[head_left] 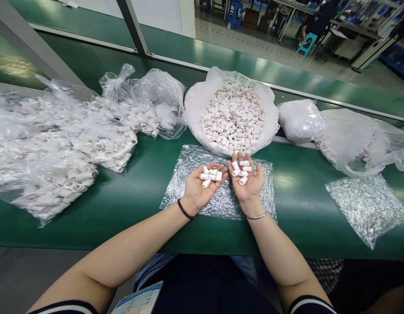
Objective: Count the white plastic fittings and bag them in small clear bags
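Palm up, my left hand (202, 189) cradles several small white plastic pipe fittings (210, 175) on its palm and fingers. Beside it my right hand (249, 187), also palm up with fingers extended, carries several more white pipe fittings (243, 172). Both hands are above a crinkled clear plastic bag (218, 205) lying flat on the green table (139, 196). Just beyond my fingertips stands a round container lined with a white plastic bag (192, 107), full of similar fittings (232, 115). The fingertips of my right hand come close to its near rim.
Large clear bags of white fittings (48, 152) cover the left side, with another tied bag (146, 102) behind. To the right are a bundled white bag (301, 120), a bag of small parts (355, 135) and a flat clear bag (368, 205). A person (324, 19) sits far back.
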Demonstrator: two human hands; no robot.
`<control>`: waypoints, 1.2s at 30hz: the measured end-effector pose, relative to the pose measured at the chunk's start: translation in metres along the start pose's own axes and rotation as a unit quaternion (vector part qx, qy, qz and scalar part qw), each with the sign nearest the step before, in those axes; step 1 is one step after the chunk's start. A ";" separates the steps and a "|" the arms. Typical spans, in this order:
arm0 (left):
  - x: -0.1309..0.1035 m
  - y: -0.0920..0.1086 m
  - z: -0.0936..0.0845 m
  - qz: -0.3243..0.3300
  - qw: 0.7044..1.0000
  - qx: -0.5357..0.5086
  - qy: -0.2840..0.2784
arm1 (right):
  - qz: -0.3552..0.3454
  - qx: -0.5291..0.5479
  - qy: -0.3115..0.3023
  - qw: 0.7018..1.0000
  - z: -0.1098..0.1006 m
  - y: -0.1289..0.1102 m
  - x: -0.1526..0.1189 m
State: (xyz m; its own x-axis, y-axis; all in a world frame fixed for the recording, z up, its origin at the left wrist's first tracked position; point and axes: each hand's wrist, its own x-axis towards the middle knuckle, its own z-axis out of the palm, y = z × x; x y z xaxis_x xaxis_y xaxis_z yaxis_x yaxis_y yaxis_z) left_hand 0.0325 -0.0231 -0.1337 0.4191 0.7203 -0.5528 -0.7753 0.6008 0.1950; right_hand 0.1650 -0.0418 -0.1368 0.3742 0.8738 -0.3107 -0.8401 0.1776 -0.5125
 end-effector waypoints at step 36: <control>0.002 0.002 0.000 0.022 1.000 0.015 0.013 | -0.251 -0.303 0.071 0.917 -0.017 0.016 0.005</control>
State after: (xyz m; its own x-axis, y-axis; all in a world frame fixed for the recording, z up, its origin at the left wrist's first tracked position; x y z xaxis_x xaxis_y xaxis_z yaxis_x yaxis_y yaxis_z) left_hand 0.0316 -0.0203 -0.1340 0.3722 0.7375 -0.5636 -0.7779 0.5790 0.2439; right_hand 0.1605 -0.0424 -0.1605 0.7374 0.6755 0.0067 -0.1916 0.2187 -0.9568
